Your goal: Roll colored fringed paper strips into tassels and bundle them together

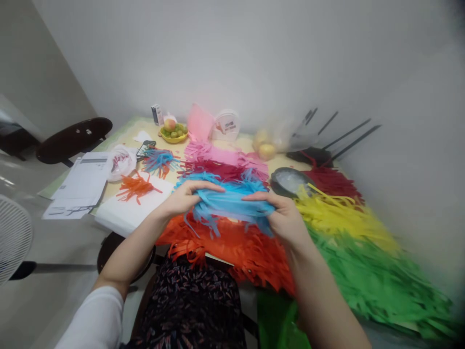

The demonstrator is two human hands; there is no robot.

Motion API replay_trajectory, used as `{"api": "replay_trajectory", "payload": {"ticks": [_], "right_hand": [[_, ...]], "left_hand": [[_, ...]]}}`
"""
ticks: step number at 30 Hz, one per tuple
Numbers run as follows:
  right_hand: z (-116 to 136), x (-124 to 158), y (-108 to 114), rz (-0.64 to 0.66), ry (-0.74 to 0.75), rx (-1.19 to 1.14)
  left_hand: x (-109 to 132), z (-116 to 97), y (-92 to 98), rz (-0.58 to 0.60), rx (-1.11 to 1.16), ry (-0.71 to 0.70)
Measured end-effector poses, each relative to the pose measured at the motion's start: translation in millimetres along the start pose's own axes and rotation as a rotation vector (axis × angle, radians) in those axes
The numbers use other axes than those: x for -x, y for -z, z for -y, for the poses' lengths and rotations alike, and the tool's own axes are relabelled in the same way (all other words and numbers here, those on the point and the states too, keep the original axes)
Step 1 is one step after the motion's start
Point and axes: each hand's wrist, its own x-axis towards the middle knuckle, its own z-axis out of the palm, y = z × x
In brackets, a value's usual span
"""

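Observation:
A fringed strip of blue tissue paper (pixel 232 203) is stretched between my two hands above the table. My left hand (pixel 187 196) pinches its left end, while the fingers of my right hand (pixel 283 211) close on the other end. Loose blue strands dangle below both hands. Underneath and nearer me lies a thick heap of orange-red fringed paper (pixel 232 247). Just behind my hands are more blue fringe (pixel 214 180), a dark red row (pixel 214 169) and a pink row (pixel 207 151).
Green fringe (pixel 378 276), yellow fringe (pixel 337 218) and dark red fringe (pixel 334 184) spread to the right, beside a grey bowl (pixel 288 180). Orange tassels (pixel 136 188), papers (pixel 82 182) and a fruit bowl (pixel 174 137) are on the left. A fan (pixel 12 240) stands far left.

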Motion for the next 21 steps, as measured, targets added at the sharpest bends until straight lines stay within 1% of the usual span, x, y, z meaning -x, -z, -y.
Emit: {"api": "replay_trajectory", "payload": {"ticks": [3,5,8,9,13,15,17,19,21], "right_hand": [[-5,1,1,-0.031,0.051,-0.093],[-5,0,1,-0.041,0.058,-0.121],[-1,-1,3,-0.045,0.065,-0.105],[1,-2,3,-0.045,0.08,-0.083],[9,-4,4,-0.036,0.141,0.008],[11,-5,3,-0.003,0.176,0.041],[12,-6,2,0.049,0.23,0.085],[14,-6,4,0.108,0.279,0.148],[20,-6,12,0.215,0.302,0.232]], "left_hand": [[2,0,2.1,0.012,0.06,-0.017],[2,-1,3.7,0.003,0.073,-0.031],[3,-5,6.7,-0.023,0.057,-0.018],[4,-6,8.1,-0.015,0.051,-0.015],[4,-12,13.4,0.13,0.066,-0.015],[1,-17,12.9,0.116,0.055,-0.01],[-4,-21,9.8,0.088,-0.016,0.009],[-10,-23,6.1,0.161,-0.13,0.043],[-16,-24,4.0,0.249,-0.227,0.063]]}}
